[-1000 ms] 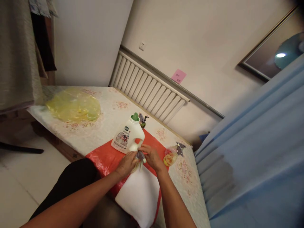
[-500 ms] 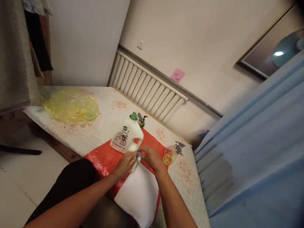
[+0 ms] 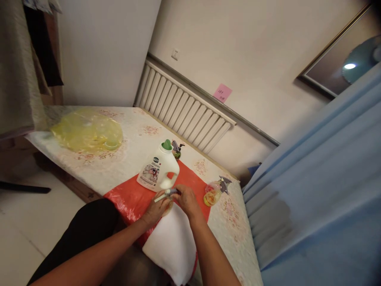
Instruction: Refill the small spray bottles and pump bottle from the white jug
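Centrally, a small spray bottle [image 3: 168, 208] is held upright or nearly so between the two hands, just above the near part of a red plastic sheet [image 3: 126, 198] and beside a white cloth [image 3: 174, 244]. Its body is wrapped by the curled fingers of the left hand [image 3: 157, 207], so that most of the bottle is hidden on that side and only a narrow strip is shown to the right of them. Directly above that grasp, the trigger head [image 3: 169, 192] is pinched from the right by the fingers of the right hand [image 3: 186, 198], some of which are hidden; its pale nozzle is pointed leftward, over the back of the left hand. Just beyond both hands, a large white jug [image 3: 169, 163] is stood on the red sheet, with a green spout [image 3: 167, 145] seen at its mouth. A dark green spray bottle [image 3: 177, 154] is partly covered by the jug, and a clear spray bottle [image 3: 212, 196] with yellow liquid is placed to the right of the right hand, on the cloth-covered tabletop [image 3: 135, 131].
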{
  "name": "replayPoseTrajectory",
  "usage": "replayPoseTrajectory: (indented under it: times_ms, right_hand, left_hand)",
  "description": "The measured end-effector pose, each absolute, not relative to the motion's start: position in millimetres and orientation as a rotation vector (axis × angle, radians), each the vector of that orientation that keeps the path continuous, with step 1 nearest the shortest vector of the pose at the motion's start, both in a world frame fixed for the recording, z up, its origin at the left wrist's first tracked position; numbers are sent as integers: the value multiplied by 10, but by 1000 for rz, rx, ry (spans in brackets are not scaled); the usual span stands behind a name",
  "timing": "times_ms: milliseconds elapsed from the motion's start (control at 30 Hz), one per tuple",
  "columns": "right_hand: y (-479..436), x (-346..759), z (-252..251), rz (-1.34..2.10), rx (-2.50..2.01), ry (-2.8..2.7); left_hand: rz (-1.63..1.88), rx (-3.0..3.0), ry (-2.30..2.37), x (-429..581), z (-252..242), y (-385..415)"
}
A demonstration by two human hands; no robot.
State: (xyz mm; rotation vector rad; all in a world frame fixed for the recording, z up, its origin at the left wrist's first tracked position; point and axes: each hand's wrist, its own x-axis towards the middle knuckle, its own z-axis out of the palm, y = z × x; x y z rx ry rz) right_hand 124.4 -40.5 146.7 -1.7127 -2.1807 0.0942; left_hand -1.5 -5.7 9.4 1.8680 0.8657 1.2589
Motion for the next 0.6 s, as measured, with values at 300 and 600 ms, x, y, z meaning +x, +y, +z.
replayPoseTrajectory:
  times_ms: [300,600]
  right_hand:
    - [-405,1113,1379,26,-1981,-2006]
    - [-417,905,1283,-15,-2126,-1763]
  left_hand:
    - [1286,1866,835,-39,121,-47]
    - [1301,1836,804,-76,204,-81]
